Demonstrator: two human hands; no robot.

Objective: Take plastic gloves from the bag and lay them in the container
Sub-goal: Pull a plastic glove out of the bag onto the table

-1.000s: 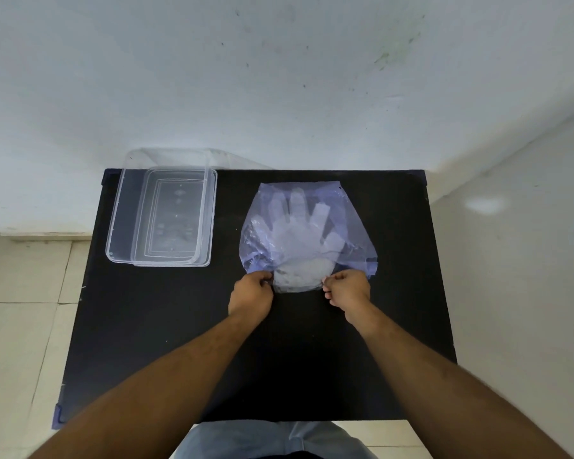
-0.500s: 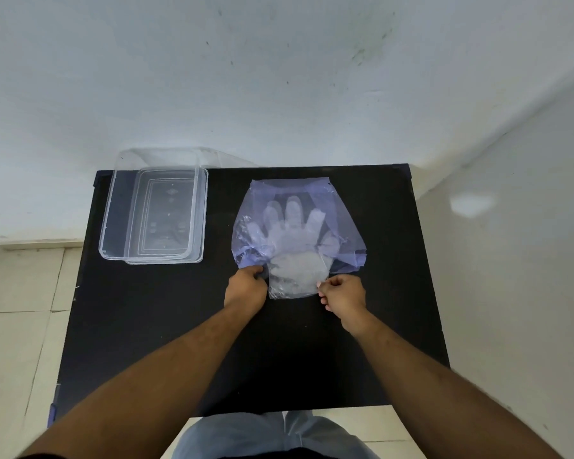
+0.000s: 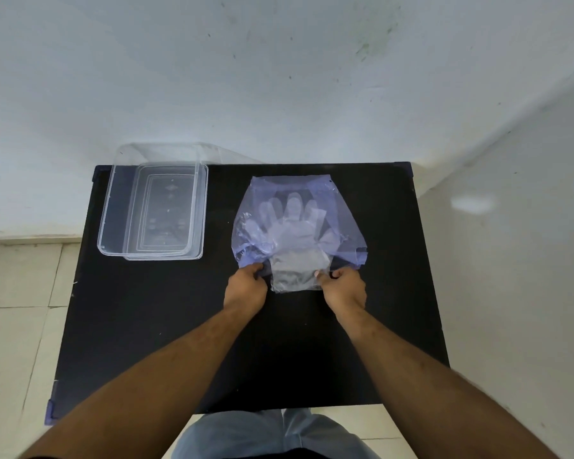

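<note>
- Surface (image 3: 146,326): black, set against a pale wall; I look down on it from above with both forearms reaching in from the near edge.
- Bag (image 3: 342,223): thin bluish-violet film, lying flat at centre-right of the surface, its open mouth turned toward me.
- Plastic gloves (image 3: 290,226): a clear stack, still mostly inside the bag. Glove fingers point away toward the wall, cuffs toward me, so the long axis runs straight out from my body. The cuff end sticks out of the mouth and lies between my two hands.
- Left hand (image 3: 246,289): fingers curled closed on the left lip of the bag mouth, just beside the cuffs. I cannot tell whether it also catches glove film.
- Right hand (image 3: 343,289): fingers pinched at the right side of the mouth, touching the edge of the cuffs. Whether the pinch has bag, glove or both I cannot tell.
- Container (image 3: 113,207): clear, rectangular, open, at the far left of the surface, well apart from the bag. Nothing I can make out lies in it. Its long axis also runs away from me.
- Judgement: the draw should go toward me, along the glove axis. The container lies left of the bag, so my left hand is the nearer one for the carry.
- Risk, as I judge it: thin sheets cling, and several may come out together.
</note>
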